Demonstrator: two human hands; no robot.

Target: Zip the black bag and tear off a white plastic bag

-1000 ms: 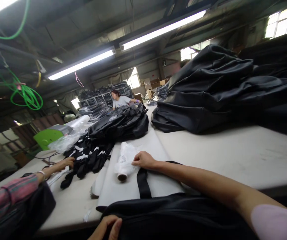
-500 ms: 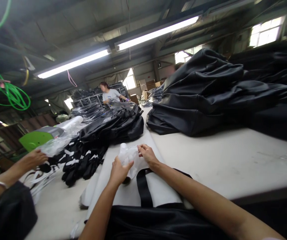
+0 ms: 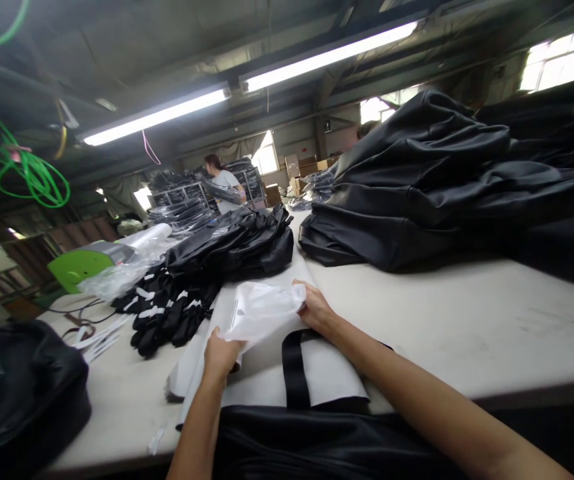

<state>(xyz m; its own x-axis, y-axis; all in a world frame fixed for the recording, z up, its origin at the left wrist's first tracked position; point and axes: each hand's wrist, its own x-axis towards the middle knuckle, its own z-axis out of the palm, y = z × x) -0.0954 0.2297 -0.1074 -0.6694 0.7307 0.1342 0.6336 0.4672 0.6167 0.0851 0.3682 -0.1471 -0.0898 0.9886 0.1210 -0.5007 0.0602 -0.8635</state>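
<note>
Between my two hands a clear plastic bag (image 3: 261, 308) with a small printed mark is stretched out flat above the table. My left hand (image 3: 221, 355) pinches its near left corner. My right hand (image 3: 315, 308) grips its far right edge. Under the bag lies a white sheet (image 3: 327, 373) with a black strap (image 3: 294, 367) running across it. A black bag (image 3: 327, 443) lies at the near table edge, below my arms.
A big heap of black bags (image 3: 437, 180) fills the right of the white table (image 3: 467, 320). More black bags (image 3: 241, 243) and a bundle of black straps (image 3: 167, 310) lie left of centre. Another black bag (image 3: 17, 393) sits at the near left. A person (image 3: 224, 183) stands far back.
My hands have pulled one plastic bag off the roll and spread it flat between them. The neighbour's arm at the left has gone out of view.
</note>
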